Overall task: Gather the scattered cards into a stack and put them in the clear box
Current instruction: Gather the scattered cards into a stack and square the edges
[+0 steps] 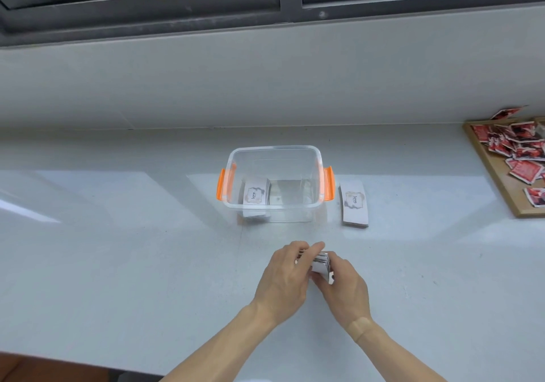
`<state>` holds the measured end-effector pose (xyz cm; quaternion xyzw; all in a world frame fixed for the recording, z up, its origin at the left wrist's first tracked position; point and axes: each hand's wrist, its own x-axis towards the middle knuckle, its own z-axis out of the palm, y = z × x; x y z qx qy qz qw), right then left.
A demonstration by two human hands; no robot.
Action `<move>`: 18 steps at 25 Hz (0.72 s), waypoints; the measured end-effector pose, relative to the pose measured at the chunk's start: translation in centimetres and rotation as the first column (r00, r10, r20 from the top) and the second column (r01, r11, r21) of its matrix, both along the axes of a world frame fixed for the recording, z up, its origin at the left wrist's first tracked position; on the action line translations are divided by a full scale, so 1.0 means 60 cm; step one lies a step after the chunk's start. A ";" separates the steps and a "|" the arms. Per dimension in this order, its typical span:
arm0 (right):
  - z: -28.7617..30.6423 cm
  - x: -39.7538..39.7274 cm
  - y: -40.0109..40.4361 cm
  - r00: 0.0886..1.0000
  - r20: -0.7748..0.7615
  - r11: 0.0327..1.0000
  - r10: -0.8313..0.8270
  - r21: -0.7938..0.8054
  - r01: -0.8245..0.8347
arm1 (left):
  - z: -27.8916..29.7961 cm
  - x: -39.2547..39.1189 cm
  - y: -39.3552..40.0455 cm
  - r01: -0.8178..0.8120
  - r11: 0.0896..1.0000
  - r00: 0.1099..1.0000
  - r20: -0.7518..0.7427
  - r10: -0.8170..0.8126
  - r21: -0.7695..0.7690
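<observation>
A clear box with orange handles stands in the middle of the white counter. Inside it, at the left, lies a stack of white cards printed "love". A second such stack rests on the counter just right of the box. In front of the box, my left hand and my right hand both clasp a small bundle of white cards between them, held on edge just above the counter. Most of that bundle is hidden by my fingers.
A wooden tray with several red and white packets sits at the far right edge. A grey wall and dark window frame run along the back. A brown surface shows below the counter's front edge at bottom left.
</observation>
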<state>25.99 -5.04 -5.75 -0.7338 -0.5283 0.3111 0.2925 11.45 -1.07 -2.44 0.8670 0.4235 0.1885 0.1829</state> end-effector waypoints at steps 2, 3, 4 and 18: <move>-0.009 -0.005 -0.007 0.999 -0.031 0.999 0.017 -0.032 -0.018 | -0.010 0.002 -0.021 0.009 1.000 0.996 -0.089 -0.009 0.008; -0.012 -0.007 -0.011 0.999 -0.042 0.999 0.027 -0.046 -0.029 | -0.012 0.003 -0.027 0.019 1.000 0.992 -0.123 -0.020 -0.015; -0.015 -0.008 -0.012 0.999 -0.045 0.998 0.026 -0.049 -0.028 | -0.011 0.005 -0.027 0.021 1.000 0.989 -0.149 -0.025 -0.022; -0.010 0.038 0.002 0.966 -0.244 0.975 0.087 -0.179 -0.133 | -0.014 0.028 0.010 -0.112 0.926 0.991 0.031 0.132 -0.361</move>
